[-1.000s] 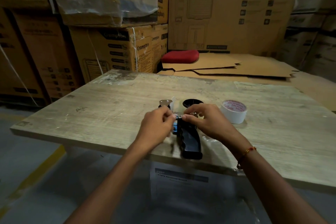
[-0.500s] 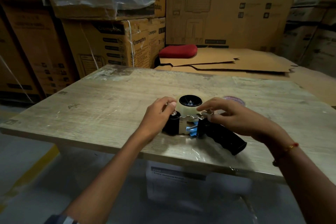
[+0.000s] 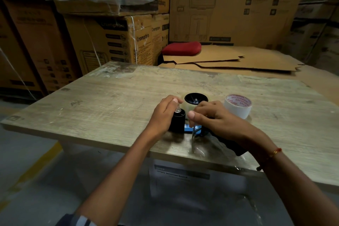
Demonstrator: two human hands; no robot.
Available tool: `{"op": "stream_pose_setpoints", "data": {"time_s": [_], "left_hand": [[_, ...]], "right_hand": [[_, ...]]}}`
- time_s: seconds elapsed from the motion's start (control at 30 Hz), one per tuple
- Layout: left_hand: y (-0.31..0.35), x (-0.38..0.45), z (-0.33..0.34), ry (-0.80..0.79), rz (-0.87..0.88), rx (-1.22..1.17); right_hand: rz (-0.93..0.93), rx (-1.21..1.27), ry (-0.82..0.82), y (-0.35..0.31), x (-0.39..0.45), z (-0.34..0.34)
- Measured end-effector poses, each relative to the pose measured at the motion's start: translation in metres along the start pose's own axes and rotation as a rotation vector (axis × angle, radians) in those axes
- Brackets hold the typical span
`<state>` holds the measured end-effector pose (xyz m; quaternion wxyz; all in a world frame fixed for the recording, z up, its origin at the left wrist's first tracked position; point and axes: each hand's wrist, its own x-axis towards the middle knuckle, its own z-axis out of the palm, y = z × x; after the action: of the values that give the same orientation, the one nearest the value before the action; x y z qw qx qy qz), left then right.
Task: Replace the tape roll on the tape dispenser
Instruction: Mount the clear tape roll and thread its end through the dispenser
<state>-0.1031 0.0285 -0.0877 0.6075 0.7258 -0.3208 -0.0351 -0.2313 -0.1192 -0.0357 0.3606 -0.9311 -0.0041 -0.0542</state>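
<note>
A black tape dispenser [image 3: 178, 122] with a blue part lies on its side on the wooden table [image 3: 110, 108]. A clear tape roll sits on its black hub [image 3: 196, 98]. My left hand [image 3: 163, 113] holds the black roller end of the dispenser. My right hand [image 3: 216, 117] rests over the dispenser's middle and pinches a clear strip of tape [image 3: 194, 137] that runs toward the table's front edge. The black handle [image 3: 236, 147] pokes out under my right wrist. A second tape roll [image 3: 237, 105], white with red print on its core, stands to the right.
Stacked cardboard boxes [image 3: 119, 42] fill the back and left. Flattened cardboard sheets [image 3: 229, 60] and a red cushion [image 3: 181, 48] lie behind the table. A printed paper label [image 3: 179, 176] hangs below the table's front edge.
The dispenser has been turned on its side with the handle swung right. My right hand has shifted from the handle area to pull a clear tape strip toward the front edge.
</note>
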Motion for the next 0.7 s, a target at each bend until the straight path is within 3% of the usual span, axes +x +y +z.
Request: {"op": "stream_pose_setpoints", "data": {"time_s": [0.07,0.13,0.2,0.33,0.5,0.6,0.7], "left_hand": [[-0.001,0.002,0.001,-0.001,-0.005,-0.003],[-0.001,0.003,0.001,0.008,-0.001,0.0],[0.0,0.003,0.001,0.082,0.049,0.087],[0.016,-0.003,0.005,0.277,0.219,0.456],[0.03,-0.011,0.007,0.229,0.466,0.985],[0.032,-0.013,0.013,0.132,0.383,1.187],[0.035,-0.015,0.021,0.149,0.288,1.231]], "right_hand": [[-0.008,0.169,0.102,-0.003,-0.003,-0.002],[0.052,0.377,0.322,0.0,0.0,-0.005],[0.118,0.388,0.466,0.006,0.005,-0.007],[0.117,0.13,0.416,0.014,0.013,-0.003],[0.072,-0.135,0.358,0.013,0.016,0.003],[0.06,-0.197,0.36,0.019,0.014,0.005],[0.066,-0.219,0.35,0.021,0.014,0.004]]}}
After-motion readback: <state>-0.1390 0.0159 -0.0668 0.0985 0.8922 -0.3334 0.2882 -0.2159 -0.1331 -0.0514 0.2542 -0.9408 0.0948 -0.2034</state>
